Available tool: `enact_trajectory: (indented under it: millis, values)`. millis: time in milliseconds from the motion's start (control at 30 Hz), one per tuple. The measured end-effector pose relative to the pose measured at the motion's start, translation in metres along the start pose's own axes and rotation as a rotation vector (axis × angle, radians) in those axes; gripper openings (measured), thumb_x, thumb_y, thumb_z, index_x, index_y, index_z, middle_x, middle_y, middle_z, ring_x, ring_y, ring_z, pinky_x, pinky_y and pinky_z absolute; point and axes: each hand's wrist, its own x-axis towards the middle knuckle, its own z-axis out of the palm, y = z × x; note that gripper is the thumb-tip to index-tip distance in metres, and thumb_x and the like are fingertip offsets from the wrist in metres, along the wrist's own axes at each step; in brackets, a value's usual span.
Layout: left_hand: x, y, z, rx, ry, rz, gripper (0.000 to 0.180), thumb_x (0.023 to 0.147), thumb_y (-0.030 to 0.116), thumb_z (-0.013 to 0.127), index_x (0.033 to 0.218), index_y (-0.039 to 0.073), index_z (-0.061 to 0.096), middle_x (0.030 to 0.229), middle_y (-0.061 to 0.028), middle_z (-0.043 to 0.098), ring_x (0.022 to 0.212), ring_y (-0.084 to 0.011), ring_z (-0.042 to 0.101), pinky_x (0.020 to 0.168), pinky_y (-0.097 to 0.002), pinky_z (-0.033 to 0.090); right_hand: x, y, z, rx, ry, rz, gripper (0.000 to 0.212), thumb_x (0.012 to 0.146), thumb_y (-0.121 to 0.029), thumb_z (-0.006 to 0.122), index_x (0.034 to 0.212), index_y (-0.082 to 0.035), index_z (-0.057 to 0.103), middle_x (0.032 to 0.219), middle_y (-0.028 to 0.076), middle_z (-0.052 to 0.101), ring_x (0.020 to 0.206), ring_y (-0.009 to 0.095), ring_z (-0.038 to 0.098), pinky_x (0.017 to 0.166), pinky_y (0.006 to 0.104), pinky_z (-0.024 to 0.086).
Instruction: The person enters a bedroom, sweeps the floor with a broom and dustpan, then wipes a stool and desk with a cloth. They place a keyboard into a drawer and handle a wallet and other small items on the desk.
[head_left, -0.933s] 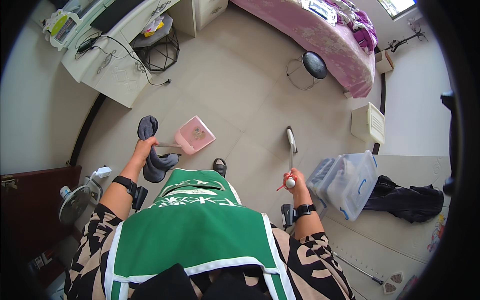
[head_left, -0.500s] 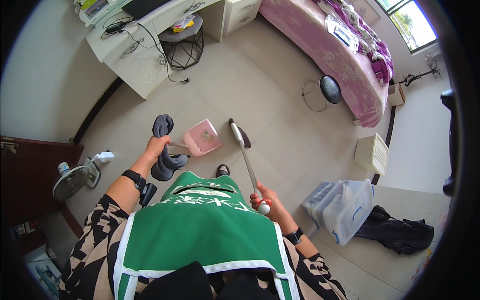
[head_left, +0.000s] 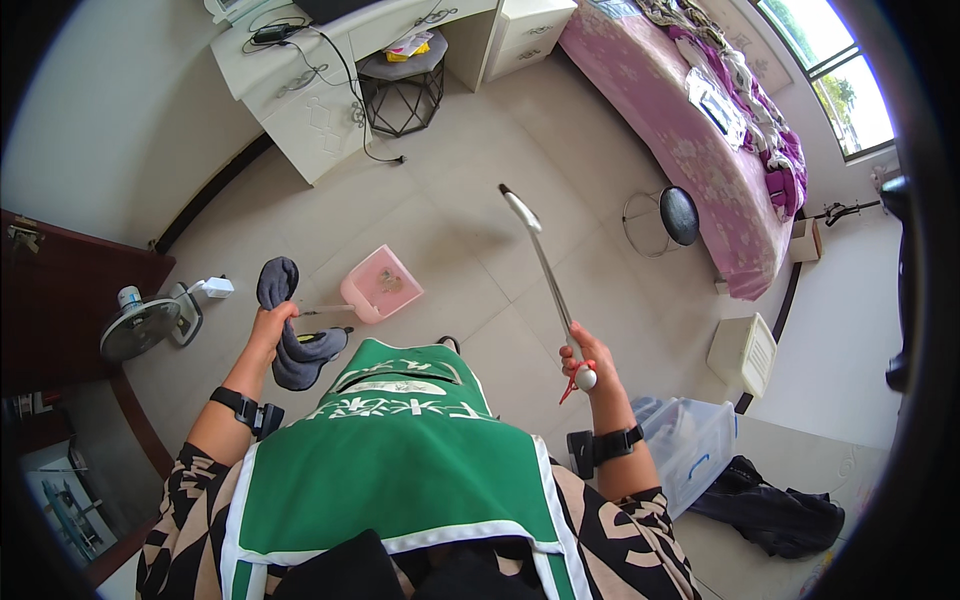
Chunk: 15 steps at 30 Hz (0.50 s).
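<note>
Two grips, both closed | broom (head_left: 549, 270) held out over floor (head_left: 470, 130), right hand (head_left: 590, 355) fingers wrapped near its knobbed end | pink dustpan (head_left: 366, 303), by left hand (head_left: 268, 328), clasped by its handle with soft-looking grey cloth (head_left: 305, 355) | tools judged light, stiff; best held by shafts

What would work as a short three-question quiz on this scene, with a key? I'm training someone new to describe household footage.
1. Multiple choice: which hand holds the broom? a) left; b) right; c) neither.

2. True or false: the left hand holds both a grey cloth item and the pink dustpan.

3. Fill in: the black-seated stool stands on the floor beside the pink-draped ____.

Key: 1 b, the right hand; 2 true; 3 bed.
</note>
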Motion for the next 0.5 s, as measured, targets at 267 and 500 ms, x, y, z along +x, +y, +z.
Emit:
enact_trajectory:
  millis: [267,500]
  values:
    - [-0.04,-0.018,-0.032,-0.126,0.087,-0.04,0.01,0.07,0.019,0.057,0.067,0.01,0.052,0.053,-0.0005,0.044,0.043,-0.0129,0.044,0.043,-0.0264,0.039,0.102,-0.044,0.007,0.241,0.107,-0.17,0.021,0.086,-0.016,0.049,0.098,-0.003,0.037,0.066,0.009,0.051,0.051,0.016,0.052,0.04,0.0278,0.043]
    - [-0.053,-0.042,-0.064,-0.227,0.163,-0.032,0.012,0.071,0.019,0.056,0.067,0.009,0.053,0.051,-0.0012,0.045,0.042,-0.0139,0.046,0.042,-0.0266,0.04,0.134,0.042,0.073,-0.235,0.065,-0.133,0.025,0.085,-0.017,0.044,0.107,-0.005,0.04,0.082,0.011,0.049,0.058,0.021,0.053,0.048,0.0355,0.046]
